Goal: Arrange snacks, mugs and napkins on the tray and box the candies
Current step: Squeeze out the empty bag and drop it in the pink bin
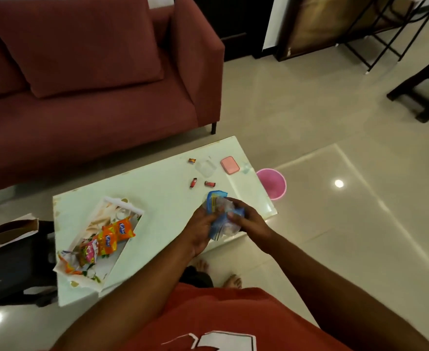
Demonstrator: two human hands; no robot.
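Snack pkts [112,238] on tray [110,266]: done. Three candies [193,183] loose by clear box [205,167], pink lid [230,165] off: not boxed. No mugs seen. Left hand [203,229] & right hand [246,219] both grip blue-clear packet [217,203], prob. napkins, over table [162,188] near edge, not yet on tray

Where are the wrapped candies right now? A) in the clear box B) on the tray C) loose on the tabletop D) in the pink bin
C: three wrapped candies lie loose on the white table beside the clear box, while the left hand and right hand hold a blue packet.
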